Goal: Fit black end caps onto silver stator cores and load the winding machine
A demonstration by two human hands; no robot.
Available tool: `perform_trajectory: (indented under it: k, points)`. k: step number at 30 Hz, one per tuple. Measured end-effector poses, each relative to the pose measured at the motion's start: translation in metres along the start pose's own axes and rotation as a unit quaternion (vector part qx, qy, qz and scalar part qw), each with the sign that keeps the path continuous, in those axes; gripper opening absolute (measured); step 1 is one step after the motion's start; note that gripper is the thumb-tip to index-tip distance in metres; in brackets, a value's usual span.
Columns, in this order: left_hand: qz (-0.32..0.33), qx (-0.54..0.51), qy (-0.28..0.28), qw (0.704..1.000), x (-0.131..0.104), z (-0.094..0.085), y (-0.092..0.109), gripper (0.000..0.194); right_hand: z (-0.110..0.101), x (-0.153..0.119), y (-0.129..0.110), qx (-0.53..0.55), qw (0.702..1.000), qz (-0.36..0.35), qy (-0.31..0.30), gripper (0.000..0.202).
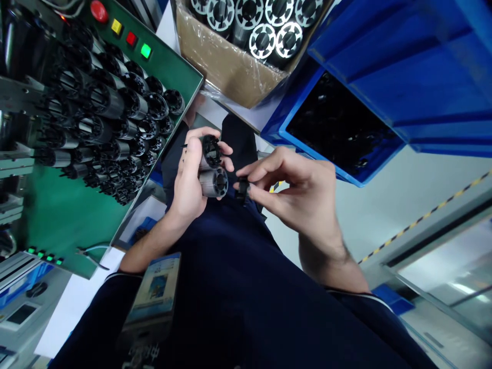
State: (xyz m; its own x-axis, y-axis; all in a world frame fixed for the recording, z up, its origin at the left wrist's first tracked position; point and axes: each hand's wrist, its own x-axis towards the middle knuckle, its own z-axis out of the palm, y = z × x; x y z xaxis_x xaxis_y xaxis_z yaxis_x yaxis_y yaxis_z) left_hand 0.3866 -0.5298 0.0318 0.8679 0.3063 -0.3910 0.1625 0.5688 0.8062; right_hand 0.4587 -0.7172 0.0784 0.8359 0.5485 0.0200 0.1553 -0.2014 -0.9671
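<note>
Two motor stator cores lie side by side in my left hand (188, 177), whose fingers are wrapped around them. The upper stator core (211, 151) has a black plastic end piece on its open end. On the lower stator core (214, 183) the slotted metal end face shows bare. Between the thumb and fingers of my right hand (303, 189) is a small black plastic end piece (242, 188). It is held just to the right of the lower core, apart from it.
Many stator cores with black ends (107, 100) stand on the green machine table (57, 210) at left, near pliers (94, 253). A cardboard box (230, 66) of bare cores stands at the top. Right of it, a blue bin (282, 130) holds black parts.
</note>
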Motion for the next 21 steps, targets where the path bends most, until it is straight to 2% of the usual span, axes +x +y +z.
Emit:
perform_trajectory:
  k: [3,5,8,11,15,21]
  points:
    - [0.021,-0.002,0.009,1.000,-0.004,0.011,0.008,0.050,0.016,-0.002,-0.001,0.022,0.998,-0.053,0.038,0.014]
    - [0.024,0.002,0.015,1.000,-0.004,0.016,0.015,0.046,0.021,-0.004,0.001,0.026,0.996,-0.079,0.039,0.016]
    - [0.010,0.011,0.033,0.999,-0.001,0.019,0.022,0.046,0.021,-0.010,0.005,0.017,0.998,-0.063,0.017,0.028]
    - [-0.006,-0.004,0.019,1.000,0.003,0.022,0.024,0.043,0.020,-0.017,0.008,0.028,0.998,-0.051,0.015,0.045]
    - [0.029,-0.024,0.011,0.999,0.005,0.028,0.021,0.058,0.024,-0.019,0.008,0.052,0.996,-0.050,0.061,0.048]
    - [0.016,0.018,0.017,1.000,0.005,0.027,0.017,0.070,0.021,-0.017,0.011,0.005,0.996,-0.072,0.051,0.044]
